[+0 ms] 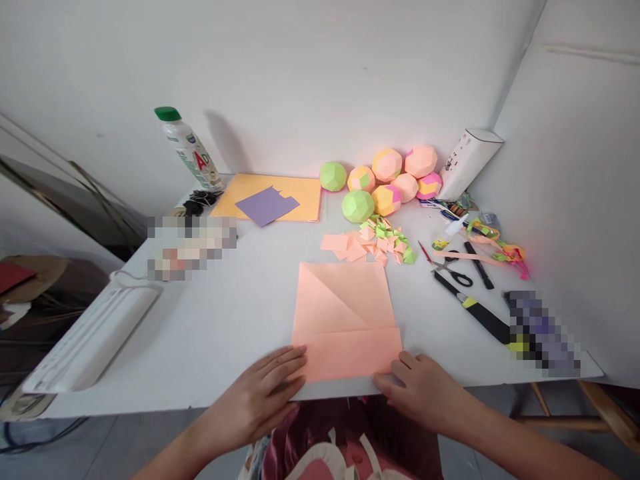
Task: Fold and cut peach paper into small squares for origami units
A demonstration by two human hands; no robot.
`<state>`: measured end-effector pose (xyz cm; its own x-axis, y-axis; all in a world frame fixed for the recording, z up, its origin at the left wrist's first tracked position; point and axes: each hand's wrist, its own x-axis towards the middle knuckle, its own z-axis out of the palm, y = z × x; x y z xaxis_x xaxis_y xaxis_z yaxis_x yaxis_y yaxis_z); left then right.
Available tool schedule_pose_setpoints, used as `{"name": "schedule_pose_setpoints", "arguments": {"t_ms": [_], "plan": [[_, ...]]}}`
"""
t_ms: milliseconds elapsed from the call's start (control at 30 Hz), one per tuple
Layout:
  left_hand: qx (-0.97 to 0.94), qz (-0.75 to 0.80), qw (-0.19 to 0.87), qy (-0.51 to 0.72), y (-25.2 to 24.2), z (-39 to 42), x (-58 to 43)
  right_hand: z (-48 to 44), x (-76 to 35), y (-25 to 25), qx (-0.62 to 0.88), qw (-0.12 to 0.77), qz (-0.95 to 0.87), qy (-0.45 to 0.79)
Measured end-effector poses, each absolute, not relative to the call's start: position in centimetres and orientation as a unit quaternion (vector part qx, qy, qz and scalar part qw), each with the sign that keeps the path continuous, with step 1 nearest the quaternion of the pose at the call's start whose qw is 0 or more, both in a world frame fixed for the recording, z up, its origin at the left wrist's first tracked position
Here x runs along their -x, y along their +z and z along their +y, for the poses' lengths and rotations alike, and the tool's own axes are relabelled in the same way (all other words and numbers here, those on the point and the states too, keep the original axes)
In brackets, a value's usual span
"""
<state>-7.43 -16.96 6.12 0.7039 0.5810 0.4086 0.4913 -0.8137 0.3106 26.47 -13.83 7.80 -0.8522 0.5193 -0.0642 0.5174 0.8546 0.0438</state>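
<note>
A salmon-pink sheet of paper [350, 353] lies near the front edge of the table, its lower part folded up in a flat band. A diagonal crease [335, 293] runs across its upper part. My left hand [265, 387] rests at the sheet's lower left edge, fingers stretched out and their tips on the paper. At the lower right corner, my right hand [420, 390] has bent fingers on the sheet, with the thumb by its front edge. Just beyond the sheet lie small pink and green paper pieces [383, 241].
Several faceted paper balls [387, 165] stand by the wall. Scissors [453, 272], a utility knife [480, 317] and a small glue bottle [456, 225] lie right. Purple paper [267, 205] rests on orange sheets [225, 200]. A green-capped bottle [193, 150] and white device [95, 340] are left.
</note>
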Motion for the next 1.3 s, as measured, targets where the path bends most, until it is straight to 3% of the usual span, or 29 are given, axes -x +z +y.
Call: {"name": "schedule_pose_setpoints", "arguments": {"t_ms": [200, 533, 767, 1033, 1300], "plan": [[-0.922, 0.298, 0.102, 0.223, 5.7, -17.1, 8.5, -14.3, -29.3, 8.2, -0.297, 0.063, 0.952, 0.040], [-0.928, 0.281, 0.149, 0.192, 6.3, -16.3, 9.3, -14.2, -32.5, 9.3, -0.313, 0.022, 0.948, 0.041], [-0.927, 0.294, 0.102, 0.208, 6.3, -16.7, 8.5, -13.4, -29.4, 8.8, -0.314, -0.143, 0.939, 0.001], [-0.918, 0.312, -0.008, 0.244, 5.6, -19.1, 7.7, -13.5, -26.8, 6.8, -0.260, -0.146, 0.954, -0.010], [-0.868, 0.339, 0.045, 0.359, 4.8, -19.9, 7.4, -12.8, -27.1, 7.7, -0.301, -0.118, 0.944, -0.061]]}}
